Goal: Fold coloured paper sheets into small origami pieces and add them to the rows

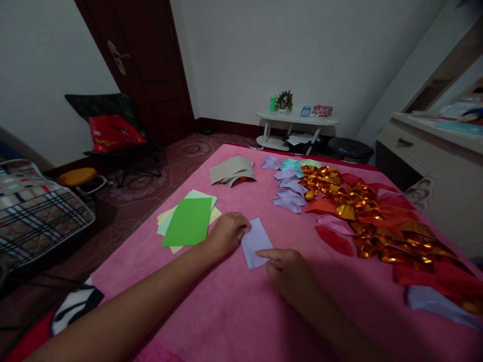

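Lavender paper (255,242), likely light and easily creased, best taken by its edges; right hand (289,266) only presses a fingertip, and the grip of the left hand (227,232) cannot be told.

Bare pink cloth (234,301) near edge open; green sheets (187,221) just left of hands, grey stack (231,171) beyond, folded pieces (362,211) crowding right side, clear lane between.
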`<state>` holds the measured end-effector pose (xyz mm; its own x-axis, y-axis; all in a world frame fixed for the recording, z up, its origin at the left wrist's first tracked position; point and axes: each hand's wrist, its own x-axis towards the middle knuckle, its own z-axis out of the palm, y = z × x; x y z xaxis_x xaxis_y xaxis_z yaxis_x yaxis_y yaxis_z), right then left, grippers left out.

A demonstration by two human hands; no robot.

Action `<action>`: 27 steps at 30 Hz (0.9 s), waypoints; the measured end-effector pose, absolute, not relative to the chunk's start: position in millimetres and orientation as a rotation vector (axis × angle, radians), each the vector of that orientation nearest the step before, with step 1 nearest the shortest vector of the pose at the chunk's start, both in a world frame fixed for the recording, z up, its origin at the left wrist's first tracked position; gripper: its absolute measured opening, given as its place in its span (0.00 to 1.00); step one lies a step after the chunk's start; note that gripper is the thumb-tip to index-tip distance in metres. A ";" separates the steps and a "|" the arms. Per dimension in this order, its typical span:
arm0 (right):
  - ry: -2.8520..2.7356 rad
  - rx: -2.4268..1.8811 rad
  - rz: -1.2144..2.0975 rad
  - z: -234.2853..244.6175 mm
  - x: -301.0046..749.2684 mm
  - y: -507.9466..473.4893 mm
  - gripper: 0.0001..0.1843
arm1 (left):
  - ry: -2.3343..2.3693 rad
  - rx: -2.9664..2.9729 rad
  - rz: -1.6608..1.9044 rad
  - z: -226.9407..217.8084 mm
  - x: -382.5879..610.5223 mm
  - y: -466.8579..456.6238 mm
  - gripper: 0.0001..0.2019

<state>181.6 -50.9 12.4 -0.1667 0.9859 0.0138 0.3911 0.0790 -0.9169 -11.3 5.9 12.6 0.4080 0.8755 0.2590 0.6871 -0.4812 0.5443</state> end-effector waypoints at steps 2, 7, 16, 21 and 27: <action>-1.977 -1.438 0.972 21.2 184.5 -53.7 0.25 | 1.292 2.263 0.725 14.5 -16.9 3.4 0.05; -2.342 -1.627 0.727 36.4 183.1 -62.8 0.26 | 1.289 2.236 0.684 17.0 -24.8 -4.7 0.13; -2.497 -1.652 0.551 41.0 182.7 -69.8 0.23 | 1.410 2.403 0.642 14.6 -10.3 -21.3 0.39; -2.682 -1.683 0.333 33.6 179.9 -74.6 0.23 | 1.419 2.408 0.653 14.5 -9.6 -28.3 0.40; -2.673 -1.568 0.005 21.3 175.9 -86.3 0.23 | 1.194 2.343 0.810 6.6 -35.6 -6.8 0.10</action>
